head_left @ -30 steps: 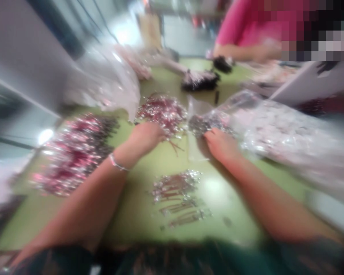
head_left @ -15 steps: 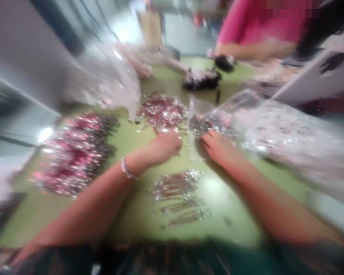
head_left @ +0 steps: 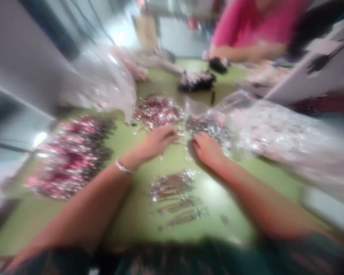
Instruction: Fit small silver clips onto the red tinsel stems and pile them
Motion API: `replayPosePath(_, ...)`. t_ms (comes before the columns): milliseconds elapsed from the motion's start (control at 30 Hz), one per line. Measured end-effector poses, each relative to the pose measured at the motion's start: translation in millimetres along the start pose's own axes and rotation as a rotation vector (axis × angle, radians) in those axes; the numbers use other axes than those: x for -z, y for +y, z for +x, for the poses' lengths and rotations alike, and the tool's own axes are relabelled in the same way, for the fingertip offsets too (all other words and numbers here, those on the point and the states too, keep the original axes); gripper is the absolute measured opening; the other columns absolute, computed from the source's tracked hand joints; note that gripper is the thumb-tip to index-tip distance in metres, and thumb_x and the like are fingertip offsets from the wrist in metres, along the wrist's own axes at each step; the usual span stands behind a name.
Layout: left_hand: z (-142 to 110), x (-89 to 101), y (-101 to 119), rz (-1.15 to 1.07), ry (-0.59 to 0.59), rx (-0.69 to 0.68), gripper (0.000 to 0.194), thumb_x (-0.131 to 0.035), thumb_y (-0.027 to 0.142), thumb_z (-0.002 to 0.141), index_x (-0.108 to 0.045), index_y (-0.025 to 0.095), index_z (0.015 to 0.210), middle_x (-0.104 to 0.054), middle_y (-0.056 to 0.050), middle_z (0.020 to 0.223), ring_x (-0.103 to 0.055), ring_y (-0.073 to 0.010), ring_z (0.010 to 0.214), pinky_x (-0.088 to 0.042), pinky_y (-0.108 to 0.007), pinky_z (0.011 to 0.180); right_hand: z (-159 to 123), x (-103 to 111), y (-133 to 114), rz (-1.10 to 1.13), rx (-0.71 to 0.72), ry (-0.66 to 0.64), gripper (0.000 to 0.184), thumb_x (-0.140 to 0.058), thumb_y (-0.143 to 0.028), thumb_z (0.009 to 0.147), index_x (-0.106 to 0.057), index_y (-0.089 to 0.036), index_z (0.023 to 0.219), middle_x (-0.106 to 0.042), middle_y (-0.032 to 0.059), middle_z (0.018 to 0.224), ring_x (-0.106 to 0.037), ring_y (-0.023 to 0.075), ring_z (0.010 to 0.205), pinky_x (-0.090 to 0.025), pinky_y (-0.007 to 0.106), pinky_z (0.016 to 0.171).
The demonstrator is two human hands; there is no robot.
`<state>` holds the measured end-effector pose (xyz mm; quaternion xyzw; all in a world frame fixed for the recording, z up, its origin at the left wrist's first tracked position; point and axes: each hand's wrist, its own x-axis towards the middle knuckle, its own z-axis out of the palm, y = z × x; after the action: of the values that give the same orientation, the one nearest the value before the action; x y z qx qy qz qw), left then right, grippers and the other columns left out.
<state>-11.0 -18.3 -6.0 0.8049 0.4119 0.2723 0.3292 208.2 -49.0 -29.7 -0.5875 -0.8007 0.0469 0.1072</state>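
Note:
My left hand (head_left: pixel 162 139) is closed in a pinch just in front of a pile of red strands with silver ends (head_left: pixel 159 110). A thin cord (head_left: pixel 176 143) shows at its fingertips, blurred. My right hand (head_left: pixel 208 148) is at the near edge of a clear plastic bag (head_left: pixel 188 110) with small silver pieces (head_left: pixel 208 126) on it. Its fingers are curled together, and anything between them is too blurred to make out. Nearer me, several brown cords with silver ends (head_left: pixel 173 187) lie in rows on the green table (head_left: pixel 132 225).
A large pile of pink and silver strands (head_left: pixel 67 156) lies at left. Behind it sits a clear bag (head_left: pixel 103 84); a bulky bag of white pieces (head_left: pixel 278 126) fills the right. Dark-tipped bundles (head_left: pixel 196 81) lie at the back, before a person in a pink shirt (head_left: pixel 252 30).
My left hand has moved from the red pile rightward and slightly nearer me, towards my right hand. My right hand stays beside the bag. The whole view has shifted a little.

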Motion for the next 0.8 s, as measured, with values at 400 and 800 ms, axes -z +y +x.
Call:
replayPosePath(400,4.7,17.0,-15.9,-0.79,0.428,0.315,0.014,-0.055,0.026,0.093,-0.052,0.02,0.08,-0.05,0.005,0.06,-0.043,-0.0071,0.049,-0.036,-0.019,0.046,-8.5,9.8,2.3,0.498,-0.017,0.119,0.013,-0.05,-0.025,0.086,-0.062,-0.022,0.084,-0.069,0.005,0.084,-0.06,0.0186,0.077,-0.043,0.032,0.071)
replayPosePath(800,-12.8,-33.4,21.8,-0.065,-0.085,0.093,0.028,-0.041,0.03,0.097,-0.065,0.018,0.09,-0.061,-0.001,0.074,-0.049,-0.0106,0.063,-0.04,-0.026,0.06,-20.0,21.5,-11.6,0.611,-0.046,0.27,0.015,-0.053,-0.028,0.089,-0.067,-0.023,0.089,-0.07,0.0011,0.078,-0.062,0.0157,0.072,-0.045,0.031,0.07)
